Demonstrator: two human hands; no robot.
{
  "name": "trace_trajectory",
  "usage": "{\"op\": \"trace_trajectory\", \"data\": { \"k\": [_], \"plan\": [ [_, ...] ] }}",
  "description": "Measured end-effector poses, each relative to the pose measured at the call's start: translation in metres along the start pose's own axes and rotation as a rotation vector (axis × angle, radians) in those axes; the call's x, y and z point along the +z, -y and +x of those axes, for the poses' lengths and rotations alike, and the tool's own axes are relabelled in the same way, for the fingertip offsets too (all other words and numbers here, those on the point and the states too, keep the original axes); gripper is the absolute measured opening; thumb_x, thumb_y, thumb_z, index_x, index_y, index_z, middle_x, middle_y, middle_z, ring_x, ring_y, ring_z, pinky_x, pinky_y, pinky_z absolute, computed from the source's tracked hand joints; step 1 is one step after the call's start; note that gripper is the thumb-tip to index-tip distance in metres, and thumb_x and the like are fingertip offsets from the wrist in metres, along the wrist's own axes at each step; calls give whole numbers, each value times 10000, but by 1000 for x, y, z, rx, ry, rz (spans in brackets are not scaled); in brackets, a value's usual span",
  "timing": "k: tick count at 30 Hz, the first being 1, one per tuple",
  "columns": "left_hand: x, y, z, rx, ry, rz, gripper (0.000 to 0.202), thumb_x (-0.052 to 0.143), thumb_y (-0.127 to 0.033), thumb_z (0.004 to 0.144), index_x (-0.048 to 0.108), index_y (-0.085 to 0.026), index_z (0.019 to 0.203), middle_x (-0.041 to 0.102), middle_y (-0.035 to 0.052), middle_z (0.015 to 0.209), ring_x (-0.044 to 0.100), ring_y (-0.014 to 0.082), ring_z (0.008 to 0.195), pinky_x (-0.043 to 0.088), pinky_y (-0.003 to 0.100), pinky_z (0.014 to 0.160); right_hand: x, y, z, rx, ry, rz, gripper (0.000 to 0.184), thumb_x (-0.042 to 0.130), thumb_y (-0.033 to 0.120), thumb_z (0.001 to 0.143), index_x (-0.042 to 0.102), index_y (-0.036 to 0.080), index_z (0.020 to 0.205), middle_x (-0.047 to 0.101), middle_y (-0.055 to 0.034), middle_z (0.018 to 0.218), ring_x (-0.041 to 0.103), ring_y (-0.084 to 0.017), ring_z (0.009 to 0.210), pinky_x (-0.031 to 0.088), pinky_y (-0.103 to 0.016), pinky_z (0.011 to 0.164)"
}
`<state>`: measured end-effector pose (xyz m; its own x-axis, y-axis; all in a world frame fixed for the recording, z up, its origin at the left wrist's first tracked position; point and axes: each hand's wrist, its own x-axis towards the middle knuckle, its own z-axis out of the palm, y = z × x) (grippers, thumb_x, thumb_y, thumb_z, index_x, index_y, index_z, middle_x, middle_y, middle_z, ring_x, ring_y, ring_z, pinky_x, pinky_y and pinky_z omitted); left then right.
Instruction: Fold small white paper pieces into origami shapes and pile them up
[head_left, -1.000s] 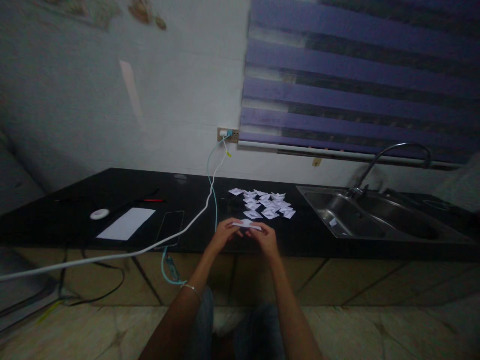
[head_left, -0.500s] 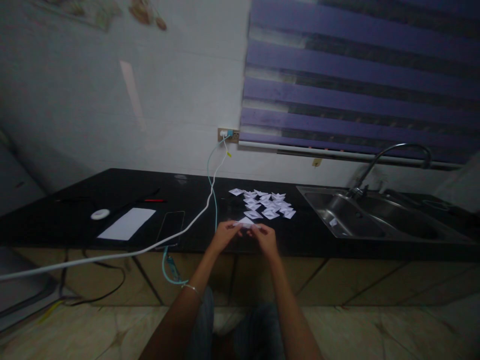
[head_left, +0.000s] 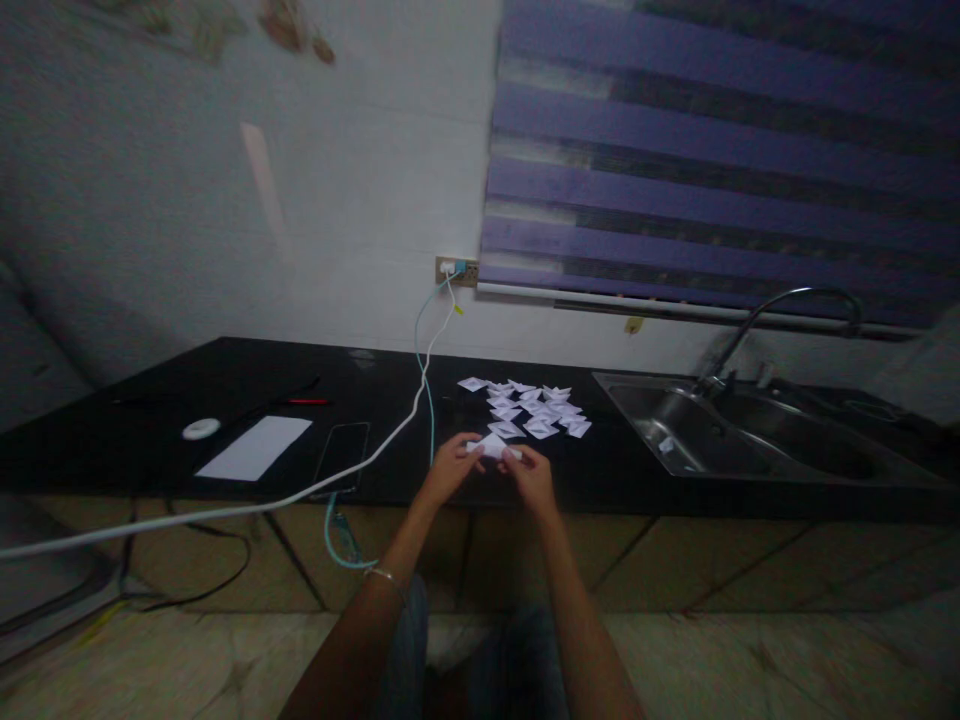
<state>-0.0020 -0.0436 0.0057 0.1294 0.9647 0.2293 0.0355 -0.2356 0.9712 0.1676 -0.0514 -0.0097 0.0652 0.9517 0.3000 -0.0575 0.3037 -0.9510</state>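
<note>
Between my two hands is a small white folded paper [head_left: 493, 446] with a peaked top, held near the front of the black countertop [head_left: 405, 420]. My left hand [head_left: 451, 468] pinches its left end, fingers closed. At the right end, my right hand [head_left: 531, 474] grips it between thumb and fingers. Just beyond lie several folded paper boats [head_left: 541, 408] in a loose cluster, close to my fingertips but apart from them. Parts of the paper's lower edge are covered by my fingers.
To the left lie a stack of white paper [head_left: 256, 448], a phone [head_left: 343, 455], a round white object [head_left: 201, 429] and a red pen-like item [head_left: 309, 402]. A white cable [head_left: 375, 457] crosses the counter's front edge. The steel sink [head_left: 690, 430] with paper scraps is at right.
The folded paper has tilted a little, so more of its front face and right end show. My hands have barely shifted; everything else is where it was.
</note>
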Motion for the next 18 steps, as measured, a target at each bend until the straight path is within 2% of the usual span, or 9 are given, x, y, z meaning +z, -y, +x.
{"op": "trace_trajectory", "data": {
  "k": [2, 7, 13, 18],
  "plan": [
    [0, 0, 0, -9, -7, 28, 516, 618, -479, 744, 589, -112, 1106, 676, 44, 608, 608, 154, 541, 395, 214, 512, 0, -1, 0, 3, -6, 10, 304, 679, 398, 718, 667, 136, 871, 677, -47, 691, 628, -167, 601, 494, -267, 592],
    [-1, -6, -3, 25, 28, 51, 429, 590, -482, 764, 678, -96, 928, 703, 84, 703, 641, 183, 651, 428, 234, 572, 0, 0, 0, 17, -20, 41, 341, 693, 399, 693, 636, 155, 926, 676, -35, 693, 637, -165, 579, 497, -254, 558],
    [-2, -8, -4, 33, 34, 82, 409, 574, -484, 774, 680, -99, 865, 705, 79, 703, 637, 181, 647, 421, 231, 562, 1, 2, -1, 19, -31, 69, 418, 716, 374, 675, 580, 169, 1012, 677, -14, 647, 635, -155, 548, 490, -239, 536],
    [-2, -9, -6, 43, 50, 43, 384, 570, -476, 781, 672, -111, 845, 706, 72, 719, 654, 187, 681, 436, 232, 596, -1, -3, 1, 67, -32, 82, 416, 742, 392, 644, 603, 139, 944, 682, -35, 606, 644, -163, 518, 483, -230, 508]
  ]
}}
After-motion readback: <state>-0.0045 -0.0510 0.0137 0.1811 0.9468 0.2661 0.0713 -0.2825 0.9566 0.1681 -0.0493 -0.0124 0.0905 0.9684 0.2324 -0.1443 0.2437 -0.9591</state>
